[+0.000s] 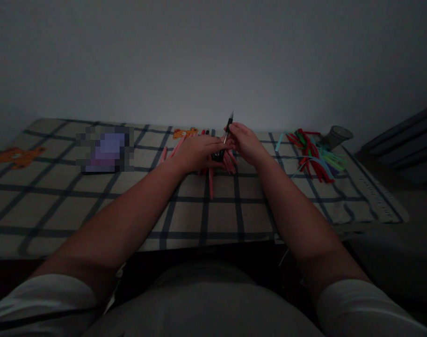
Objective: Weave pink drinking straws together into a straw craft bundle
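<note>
My right hand (243,142) pinches a black pen (229,124), which points up with its silver tip at the top. Close against it, my left hand (201,152) has its fingers and thumb closed around a small dark object (218,156), whose kind is hard to make out in the dim light. The pen's lower end reaches down beside the left fingertips. Below and behind both hands lie several slim pink sticks (211,183), partly hidden by the fingers. Some red and dark pen-like pieces (203,132) show just past the left hand.
A checked cloth (185,215) covers the table against a wall. At left are a blurred purple item (108,149) and an orange bear-shaped cutout (18,157); another orange cutout (184,133) lies behind my hands. Colourful strips (313,157) lie right, beside a dark mesh cup (339,135).
</note>
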Action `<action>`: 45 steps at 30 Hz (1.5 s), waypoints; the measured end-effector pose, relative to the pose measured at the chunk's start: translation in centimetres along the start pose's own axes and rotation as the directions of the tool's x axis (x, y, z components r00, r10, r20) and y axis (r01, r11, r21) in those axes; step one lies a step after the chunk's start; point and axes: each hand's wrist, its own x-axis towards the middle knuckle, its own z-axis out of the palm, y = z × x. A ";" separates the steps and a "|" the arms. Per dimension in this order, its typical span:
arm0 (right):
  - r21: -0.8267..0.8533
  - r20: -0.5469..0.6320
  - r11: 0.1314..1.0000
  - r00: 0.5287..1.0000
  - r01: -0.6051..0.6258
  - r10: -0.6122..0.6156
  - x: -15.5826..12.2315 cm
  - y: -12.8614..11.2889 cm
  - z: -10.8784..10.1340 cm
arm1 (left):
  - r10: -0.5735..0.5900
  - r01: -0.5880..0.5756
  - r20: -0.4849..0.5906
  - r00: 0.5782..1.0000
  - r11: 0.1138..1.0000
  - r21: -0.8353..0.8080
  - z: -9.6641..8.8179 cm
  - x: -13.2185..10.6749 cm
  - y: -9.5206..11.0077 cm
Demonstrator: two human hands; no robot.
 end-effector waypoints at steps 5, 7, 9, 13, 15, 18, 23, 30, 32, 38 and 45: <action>0.007 -0.022 1.000 1.000 -0.016 0.016 0.2 0.4 -0.1 | 0.019 -0.018 0.010 1.000 1.000 -0.018 -0.4 0.0 0.1; 0.032 -0.030 0.999 0.999 -0.026 0.027 0.2 0.5 0.0 | 0.002 -0.002 0.036 0.999 1.000 -0.017 -0.7 0.0 0.3; 0.048 -0.037 0.998 0.999 -0.033 0.035 0.1 0.5 0.0 | -0.021 0.022 0.052 0.998 1.000 -0.009 -1.0 0.0 0.5; 0.032 -0.030 0.998 0.998 -0.049 0.050 -0.2 0.2 -0.1 | -0.014 0.014 0.036 0.999 1.000 -0.022 -0.9 0.0 0.4; 0.023 -0.018 0.999 0.999 -0.043 0.044 -0.3 0.1 -0.2 | 0.009 -0.009 0.016 1.000 0.999 -0.037 -0.7 0.1 0.3; 0.001 -0.007 0.999 0.998 -0.055 0.055 -0.4 -0.1 -0.2 | 0.024 -0.024 0.000 1.000 0.999 -0.042 -0.6 0.1 0.2; -0.048 -0.001 0.995 0.996 -0.084 0.084 -0.5 -0.4 0.0 | -0.015 0.016 0.034 0.999 1.000 -0.024 -1.2 0.2 0.7; -0.077 -0.005 0.993 0.996 -0.092 0.092 -0.4 -0.6 0.0 | -0.067 0.067 0.088 0.994 0.998 0.002 -1.8 0.3 1.4; -0.071 -0.009 0.993 0.995 -0.095 0.094 -0.4 -0.7 0.0 | -0.063 0.064 0.094 0.994 0.998 -0.004 -1.9 0.3 1.4; -0.039 -0.029 0.996 0.996 -0.083 0.082 -0.2 -0.5 -0.1 | -0.075 0.080 0.108 0.991 0.996 -0.045 -1.8 0.3 1.4; -0.017 -0.107 0.999 0.994 -0.039 0.037 -0.1 -0.8 -0.2 | -0.093 0.102 0.127 0.988 0.992 -0.072 -2.1 0.3 1.5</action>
